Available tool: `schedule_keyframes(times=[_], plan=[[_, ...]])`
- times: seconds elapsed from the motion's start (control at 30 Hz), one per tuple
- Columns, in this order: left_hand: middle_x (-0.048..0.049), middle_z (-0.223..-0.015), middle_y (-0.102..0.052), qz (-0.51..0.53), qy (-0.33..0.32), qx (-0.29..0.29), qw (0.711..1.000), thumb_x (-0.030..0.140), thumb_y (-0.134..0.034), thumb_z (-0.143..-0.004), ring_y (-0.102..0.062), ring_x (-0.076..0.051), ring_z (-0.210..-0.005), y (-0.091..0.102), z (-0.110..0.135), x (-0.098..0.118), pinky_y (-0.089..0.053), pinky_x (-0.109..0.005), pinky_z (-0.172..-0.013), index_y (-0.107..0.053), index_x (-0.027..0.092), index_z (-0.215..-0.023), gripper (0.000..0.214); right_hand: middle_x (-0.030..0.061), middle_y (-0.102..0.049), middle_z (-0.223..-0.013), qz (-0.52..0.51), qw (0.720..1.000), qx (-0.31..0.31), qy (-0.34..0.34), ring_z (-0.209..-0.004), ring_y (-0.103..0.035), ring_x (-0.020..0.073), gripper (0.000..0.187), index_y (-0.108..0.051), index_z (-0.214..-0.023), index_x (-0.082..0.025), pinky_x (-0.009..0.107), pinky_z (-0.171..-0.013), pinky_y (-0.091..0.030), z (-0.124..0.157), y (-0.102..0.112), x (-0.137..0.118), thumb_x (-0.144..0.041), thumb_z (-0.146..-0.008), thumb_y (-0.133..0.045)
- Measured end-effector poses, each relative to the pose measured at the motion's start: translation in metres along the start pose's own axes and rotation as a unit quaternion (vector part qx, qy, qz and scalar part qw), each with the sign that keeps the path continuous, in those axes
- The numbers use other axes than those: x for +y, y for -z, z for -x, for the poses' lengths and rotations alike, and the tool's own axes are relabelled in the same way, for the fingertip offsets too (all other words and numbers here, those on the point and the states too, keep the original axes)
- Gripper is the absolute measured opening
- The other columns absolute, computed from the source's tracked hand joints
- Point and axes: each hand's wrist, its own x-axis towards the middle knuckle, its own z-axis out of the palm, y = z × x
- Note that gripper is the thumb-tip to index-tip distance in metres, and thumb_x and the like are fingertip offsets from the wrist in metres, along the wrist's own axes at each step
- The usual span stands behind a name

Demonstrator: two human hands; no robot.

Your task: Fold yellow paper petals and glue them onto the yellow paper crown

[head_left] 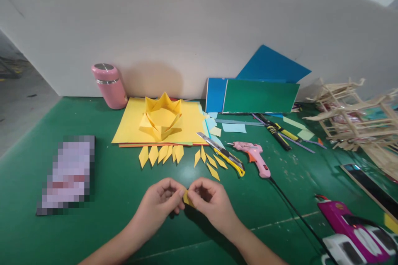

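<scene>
My left hand [161,203] and my right hand [211,203] meet low in the middle of the green table [124,198]. Both pinch one small folded yellow paper piece [187,198] between thumb and fingers. Just beyond them lie several yellow diamond-shaped folded pieces [161,154] in a row, with a few more [209,161] to the right. Behind those, a yellow folded paper crown shape [161,118] rests on a stack of yellow sheets [130,126].
A yellow utility knife [222,154] and a pink glue gun [253,155] lie right of the pieces. A pink flask [108,85] stands at the back left. Blue and green sheets [259,95] lean on the wall. A wooden stick model [357,122] sits at right, a blurred flat object [70,174] at left.
</scene>
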Motion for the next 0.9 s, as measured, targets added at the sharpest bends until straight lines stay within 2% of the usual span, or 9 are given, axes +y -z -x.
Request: schedule_keyframes(times=[0.17, 0.3, 0.4, 0.47, 0.63, 0.9], plan=[[0.0038, -0.045, -0.057, 0.016, 0.014, 0.023, 1.000, 0.046, -0.074, -0.053, -0.049, -0.009, -0.043, 0.000, -0.001, 0.001, -0.040, -0.021, -0.046, -0.056, 0.017, -0.061, 0.035, -0.0042, -0.050, -0.054, -0.014, 1.000, 0.002, -0.015, -0.049, -0.043, 0.0078, 0.019, -0.055, -0.064, -0.017, 0.020, -0.048, -0.036, -0.003, -0.004, -0.002, -0.034, -0.070, -0.063], [0.0048, -0.043, -0.055, 0.016, 0.012, 0.046, 0.999, 0.047, -0.072, -0.054, -0.047, -0.008, -0.041, 0.004, -0.003, 0.000, -0.038, -0.020, -0.045, -0.055, 0.017, -0.060, 0.035, -0.0052, -0.048, -0.054, -0.022, 0.999, -0.029, -0.033, -0.049, -0.043, 0.0073, 0.018, -0.054, -0.066, -0.017, 0.019, -0.048, -0.035, -0.013, -0.005, -0.006, -0.031, -0.068, -0.064], [0.0054, -0.043, -0.054, 0.007, 0.002, 0.064, 0.998, 0.048, -0.071, -0.055, -0.047, -0.009, -0.041, 0.007, -0.006, -0.001, -0.037, -0.021, -0.044, -0.055, 0.018, -0.061, 0.035, -0.0046, -0.050, -0.056, -0.013, 0.998, -0.051, -0.020, -0.051, -0.043, 0.0074, 0.016, -0.054, -0.066, -0.017, 0.019, -0.049, -0.035, -0.023, -0.005, -0.008, -0.029, -0.068, -0.065], [0.0052, -0.043, -0.055, -0.001, 0.000, 0.069, 0.998, 0.049, -0.070, -0.056, -0.048, -0.009, -0.041, 0.009, -0.009, -0.001, -0.038, -0.022, -0.044, -0.056, 0.018, -0.062, 0.035, -0.0047, -0.049, -0.056, -0.017, 0.999, -0.042, -0.002, -0.051, -0.043, 0.0076, 0.017, -0.054, -0.065, -0.017, 0.019, -0.049, -0.034, -0.028, -0.006, -0.007, -0.030, -0.069, -0.065], [0.0052, -0.042, -0.055, 0.000, 0.010, 0.050, 0.999, 0.048, -0.072, -0.053, -0.047, -0.009, -0.041, 0.008, -0.010, 0.002, -0.038, -0.021, -0.045, -0.054, 0.018, -0.059, 0.035, -0.0044, -0.048, -0.056, -0.065, 0.997, -0.050, -0.011, -0.051, -0.043, 0.0080, 0.024, -0.054, -0.065, -0.017, 0.020, -0.049, -0.035, -0.031, -0.004, -0.002, -0.038, -0.068, -0.067], [0.0054, -0.042, -0.055, -0.003, 0.024, 0.024, 0.999, 0.047, -0.072, -0.055, -0.047, -0.008, -0.041, 0.007, -0.008, 0.003, -0.039, -0.021, -0.046, -0.054, 0.018, -0.060, 0.034, -0.0036, -0.047, -0.059, -0.022, 0.997, -0.072, -0.004, -0.054, -0.042, 0.0094, 0.024, -0.055, -0.068, -0.017, 0.022, -0.053, -0.035, -0.025, 0.001, -0.004, -0.039, -0.074, -0.062]])
